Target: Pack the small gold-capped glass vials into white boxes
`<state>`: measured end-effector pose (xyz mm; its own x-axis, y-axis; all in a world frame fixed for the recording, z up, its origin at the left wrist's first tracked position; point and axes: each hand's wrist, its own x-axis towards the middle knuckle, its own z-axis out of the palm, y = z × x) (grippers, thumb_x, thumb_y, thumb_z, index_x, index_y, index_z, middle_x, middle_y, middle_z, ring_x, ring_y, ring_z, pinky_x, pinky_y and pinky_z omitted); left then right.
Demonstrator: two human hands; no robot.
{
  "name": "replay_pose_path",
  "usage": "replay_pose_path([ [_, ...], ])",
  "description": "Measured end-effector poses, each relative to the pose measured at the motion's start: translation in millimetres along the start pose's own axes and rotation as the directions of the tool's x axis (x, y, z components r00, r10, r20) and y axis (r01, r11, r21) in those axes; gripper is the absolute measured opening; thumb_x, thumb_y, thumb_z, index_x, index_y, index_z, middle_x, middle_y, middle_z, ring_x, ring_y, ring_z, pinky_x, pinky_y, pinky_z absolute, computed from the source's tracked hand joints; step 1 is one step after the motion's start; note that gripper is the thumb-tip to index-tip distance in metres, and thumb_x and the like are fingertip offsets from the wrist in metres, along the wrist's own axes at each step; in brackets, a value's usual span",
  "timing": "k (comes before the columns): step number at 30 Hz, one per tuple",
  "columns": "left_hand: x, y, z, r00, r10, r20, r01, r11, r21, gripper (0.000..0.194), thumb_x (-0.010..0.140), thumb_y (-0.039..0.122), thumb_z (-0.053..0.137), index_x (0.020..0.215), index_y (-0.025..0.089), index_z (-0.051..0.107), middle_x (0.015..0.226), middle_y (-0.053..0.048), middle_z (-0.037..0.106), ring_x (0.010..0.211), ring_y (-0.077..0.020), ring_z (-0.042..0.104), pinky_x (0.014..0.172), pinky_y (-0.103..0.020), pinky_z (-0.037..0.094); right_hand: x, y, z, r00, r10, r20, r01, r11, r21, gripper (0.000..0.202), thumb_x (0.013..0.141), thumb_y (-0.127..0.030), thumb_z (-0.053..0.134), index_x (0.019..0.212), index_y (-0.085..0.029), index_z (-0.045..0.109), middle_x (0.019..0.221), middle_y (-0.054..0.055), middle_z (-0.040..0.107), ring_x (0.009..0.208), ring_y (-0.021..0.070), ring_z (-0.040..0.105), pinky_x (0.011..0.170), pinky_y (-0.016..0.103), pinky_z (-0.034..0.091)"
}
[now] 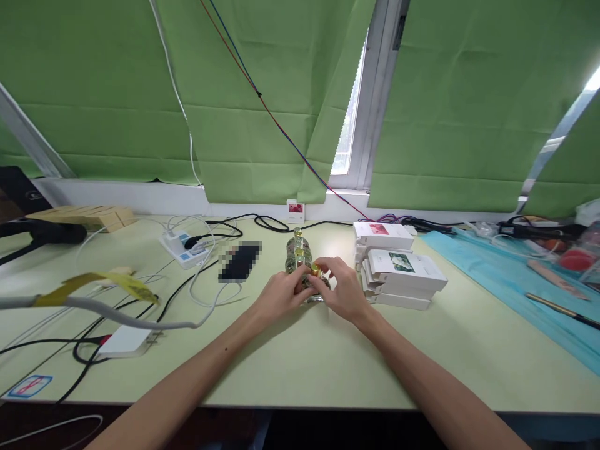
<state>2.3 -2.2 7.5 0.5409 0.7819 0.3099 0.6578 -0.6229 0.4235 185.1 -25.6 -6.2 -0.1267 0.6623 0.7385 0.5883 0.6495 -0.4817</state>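
Observation:
Small round glass bottles with clear yellowish caps stand in a short row at the middle of the table; the glass bottle at the back [292,245] shows best. My right hand [345,289] has its thumb and fingers closed about the yellow cap [315,269] of the nearest bottle. From the other side, my left hand [280,292] is closed at the same bottle, its fingertips meeting those of the right. Most of that bottle is hidden behind my fingers.
White boxes with flower pictures [407,275] are stacked to the right, and a small box [295,211] stands at the back. Left are a phone [240,261], a power strip [184,249], a white adapter [126,341] and tangled cables. Blue sheeting [497,269] covers the right side.

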Motion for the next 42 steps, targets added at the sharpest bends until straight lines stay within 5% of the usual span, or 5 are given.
replay_pose_path([
  [5,-0.4,1.5,-0.5,1.0,0.004,-0.011,-0.004,1.0,-0.004,0.028,0.093,0.04,0.054,0.113,0.021,0.06,0.058,0.006,0.056,0.053,-0.015,0.052,0.056,-0.025,0.033,-0.3,-0.5,-0.7,0.998,-0.06,0.011,0.06,0.998,0.033,0.022,0.092,-0.018,0.058,0.113,-0.023,0.063,0.095,0.007,0.07,0.089,0.0221,0.062,0.077,0.036,0.053],
  [14,0.0,-0.1,-0.8,1.0,0.018,0.014,-0.018,1.0,0.008,0.029,0.095,0.035,0.052,0.118,0.021,0.06,0.061,0.005,0.058,0.054,-0.015,0.052,0.057,-0.026,0.033,1.0,6.0,2.4,1.0,-0.011,-0.012,0.011,0.999,-0.031,0.011,0.09,-0.024,0.065,0.1,-0.022,0.062,0.086,0.005,0.067,0.083,0.0221,0.06,0.071,0.034,0.049],
  [34,0.1,-2.3,3.3,1.0,-0.002,-0.01,0.001,1.0,-0.012,0.02,0.09,0.033,0.054,0.106,0.022,0.059,0.059,0.005,0.057,0.053,-0.0148,0.051,0.056,-0.025,0.033,2.1,-3.6,6.4,0.997,0.034,-0.063,-0.041,0.993,-0.109,0.017,0.089,-0.028,0.065,0.08,-0.023,0.051,0.078,0.001,0.061,0.074,0.0192,0.055,0.064,0.031,0.043],
  [42,-0.8,3.3,-0.1,1.0,0.001,-0.026,-0.001,1.0,0.006,0.019,0.089,0.033,0.055,0.102,0.022,0.061,0.055,0.006,0.054,0.051,-0.0148,0.051,0.054,-0.025,0.031,-0.6,-3.8,3.9,0.998,0.057,-0.004,-0.057,0.998,-0.039,0.011,0.09,-0.026,0.065,0.098,-0.023,0.058,0.087,0.004,0.066,0.083,0.022,0.058,0.07,0.034,0.049],
])
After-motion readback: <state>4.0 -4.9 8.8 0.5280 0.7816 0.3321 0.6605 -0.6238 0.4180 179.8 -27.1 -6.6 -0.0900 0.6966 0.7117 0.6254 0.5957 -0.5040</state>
